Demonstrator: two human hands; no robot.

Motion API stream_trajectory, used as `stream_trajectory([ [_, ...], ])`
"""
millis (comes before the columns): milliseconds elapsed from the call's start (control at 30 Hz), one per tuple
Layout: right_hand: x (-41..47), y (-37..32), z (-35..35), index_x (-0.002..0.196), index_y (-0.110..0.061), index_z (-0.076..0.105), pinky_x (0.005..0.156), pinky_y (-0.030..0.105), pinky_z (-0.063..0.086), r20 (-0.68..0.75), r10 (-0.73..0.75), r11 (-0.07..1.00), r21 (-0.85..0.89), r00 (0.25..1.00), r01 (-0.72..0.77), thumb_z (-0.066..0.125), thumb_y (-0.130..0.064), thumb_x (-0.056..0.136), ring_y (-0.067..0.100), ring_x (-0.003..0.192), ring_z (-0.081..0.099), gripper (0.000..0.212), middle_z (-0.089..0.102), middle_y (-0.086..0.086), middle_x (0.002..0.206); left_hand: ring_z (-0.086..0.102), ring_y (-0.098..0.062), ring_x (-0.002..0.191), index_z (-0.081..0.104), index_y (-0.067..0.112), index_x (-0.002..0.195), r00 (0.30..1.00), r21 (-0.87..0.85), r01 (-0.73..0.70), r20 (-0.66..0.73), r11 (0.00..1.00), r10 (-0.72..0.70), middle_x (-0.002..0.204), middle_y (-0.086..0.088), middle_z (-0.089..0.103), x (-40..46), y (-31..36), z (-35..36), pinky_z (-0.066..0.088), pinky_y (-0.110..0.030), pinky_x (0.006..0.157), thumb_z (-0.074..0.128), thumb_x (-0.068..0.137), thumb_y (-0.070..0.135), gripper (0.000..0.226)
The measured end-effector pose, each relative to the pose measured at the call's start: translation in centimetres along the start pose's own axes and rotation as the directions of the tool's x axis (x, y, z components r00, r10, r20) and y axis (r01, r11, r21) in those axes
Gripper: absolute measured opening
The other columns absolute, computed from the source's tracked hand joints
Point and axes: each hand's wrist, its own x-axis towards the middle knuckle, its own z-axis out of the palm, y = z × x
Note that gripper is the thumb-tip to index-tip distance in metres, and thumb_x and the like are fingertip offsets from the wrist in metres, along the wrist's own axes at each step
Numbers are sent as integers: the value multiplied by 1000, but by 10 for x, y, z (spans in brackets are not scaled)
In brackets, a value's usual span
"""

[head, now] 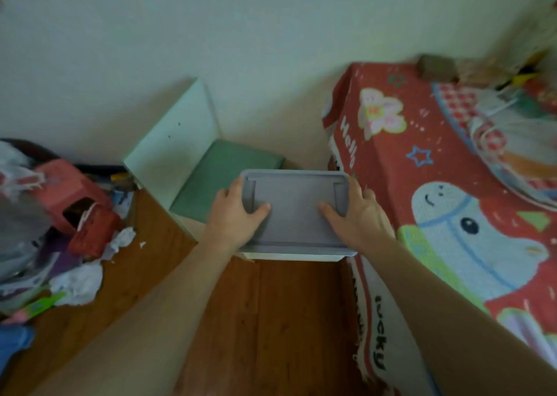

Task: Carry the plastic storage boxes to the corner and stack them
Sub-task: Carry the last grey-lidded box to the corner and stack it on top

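We have the grey rectangular plastic storage box (294,212) by the wall, between the red cartoon blanket (452,184) and a pale green open-sided stand (187,142). Our left hand (238,212) and right hand (352,215) clasp its short ends, thumbs on the lid (stiff, smooth, probably light), so we judge end grips steadiest.

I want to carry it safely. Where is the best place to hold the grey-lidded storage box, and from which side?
Grip the storage box at its two short ends, one hand from each side, as the left hand and right hand do now: thumbs on the flat lid, fingers wrapped over the rim. The lid's overhanging edge probably gives the fingers a ledge.
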Motion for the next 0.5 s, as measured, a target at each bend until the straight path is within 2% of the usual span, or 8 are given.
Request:
stream_trajectory([
  [133,0,-28,-74,157,-22,14,93,47,48,-74,-38,999,9,996,39,49,-68,90,39,119,54,89,44,17,136,51,-29,120,27,26,152,995,5,-63,-75,998,63,136,-8,46,6,56,-63,43,-37,92,58,84,65,84],
  [333,-8,-61,-173,154,-27,20,82,40,47,-166,-95,994,40,982,103,50,-69,88,36,111,57,84,48,16,129,55,-29,111,29,29,149,984,17,-116,-133,993,117,128,-7,49,7,129,-143,47,-37,86,57,83,66,80],
  [500,-13,-77,-240,152,-25,26,87,40,48,-233,-112,992,35,966,123,49,-68,88,37,112,56,81,49,18,131,57,-27,107,35,29,144,968,-10,-161,-198,987,156,122,-6,51,8,179,-188,43,-33,80,57,83,65,74],
])
